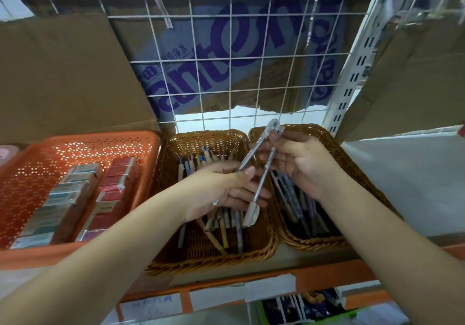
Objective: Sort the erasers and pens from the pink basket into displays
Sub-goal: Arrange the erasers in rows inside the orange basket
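Observation:
My left hand (226,189) and my right hand (299,161) meet above two brown wicker baskets on a shelf. Two slim pale pens cross between them. One pen (254,152) runs from my left thumb and fingers up to a round white cap. The other pen (261,184) hangs from my right fingertips down to a white cap. The left wicker basket (176,254) holds several loose coloured pens. Several darker pens lie in the right wicker basket (352,163). An orange perforated tray (83,148) at the left holds rows of boxed erasers (75,186).
A white wire grid (234,60) backs the shelf, with cardboard boxes behind it and at both sides. An orange shelf edge (327,274) with paper labels runs below the baskets. A lower shelf shows packaged goods (302,304). A bare grey shelf surface lies to the right.

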